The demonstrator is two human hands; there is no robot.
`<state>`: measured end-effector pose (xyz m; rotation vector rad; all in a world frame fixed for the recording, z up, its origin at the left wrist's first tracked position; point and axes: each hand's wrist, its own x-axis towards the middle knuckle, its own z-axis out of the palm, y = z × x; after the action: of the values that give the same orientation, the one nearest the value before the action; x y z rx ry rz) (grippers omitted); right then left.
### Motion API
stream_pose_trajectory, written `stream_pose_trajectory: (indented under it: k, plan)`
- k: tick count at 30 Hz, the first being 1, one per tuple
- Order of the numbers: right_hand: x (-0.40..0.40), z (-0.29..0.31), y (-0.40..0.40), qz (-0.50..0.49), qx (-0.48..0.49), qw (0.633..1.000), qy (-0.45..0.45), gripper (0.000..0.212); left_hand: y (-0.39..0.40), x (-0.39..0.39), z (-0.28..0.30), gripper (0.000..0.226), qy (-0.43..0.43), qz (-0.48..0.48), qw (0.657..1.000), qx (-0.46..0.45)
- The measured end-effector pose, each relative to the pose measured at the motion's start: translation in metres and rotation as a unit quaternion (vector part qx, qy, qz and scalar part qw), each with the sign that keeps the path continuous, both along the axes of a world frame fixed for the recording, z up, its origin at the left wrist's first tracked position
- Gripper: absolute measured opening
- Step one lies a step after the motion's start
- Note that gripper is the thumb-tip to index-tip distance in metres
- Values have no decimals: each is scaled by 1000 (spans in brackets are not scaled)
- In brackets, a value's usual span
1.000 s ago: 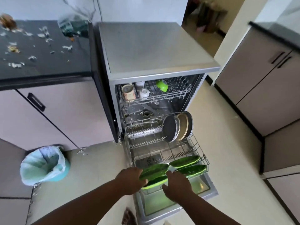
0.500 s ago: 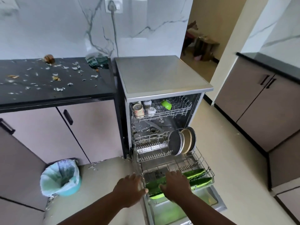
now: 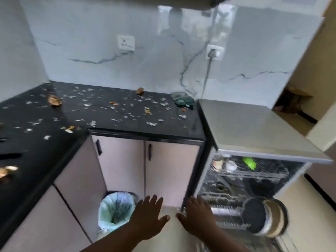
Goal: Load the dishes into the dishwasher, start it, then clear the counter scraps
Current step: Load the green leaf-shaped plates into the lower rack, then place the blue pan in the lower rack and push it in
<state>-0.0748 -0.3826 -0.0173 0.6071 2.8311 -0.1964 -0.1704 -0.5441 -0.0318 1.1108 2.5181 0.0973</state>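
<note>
The steel dishwasher (image 3: 254, 128) stands open at the right. Its upper rack holds cups (image 3: 225, 163) and a green bowl (image 3: 250, 162). Upright dark and tan plates (image 3: 263, 218) stand in the pulled-out lower rack (image 3: 227, 224). My left hand (image 3: 149, 218) hovers open, fingers spread, in front of the cabinet. My right hand (image 3: 198, 215) is open too, at the rack's left corner, holding nothing. Food scraps (image 3: 112, 108) lie scattered over the black counter (image 3: 127, 124). The green plates are out of view.
A bin with a pale green liner (image 3: 116, 210) stands on the floor below the counter, left of my left hand. Pink cabinet doors (image 3: 163, 166) are closed. A plugged wall socket (image 3: 214, 51) sits above the dishwasher. A green-tinted object (image 3: 181, 101) rests at the counter's right end.
My head has lifted and turned left, bringing the counter and wall into view. Both hands let go of the green plates in the lower rack and rose, open.
</note>
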Motion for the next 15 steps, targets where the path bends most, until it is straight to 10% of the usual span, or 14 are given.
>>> stream_pose_trajectory:
  k: [15]
  plan:
    - [-322, 81, -202, 280, -38, 948, 145, 72, -207, -232, 83, 124, 161, 292, 936, 112]
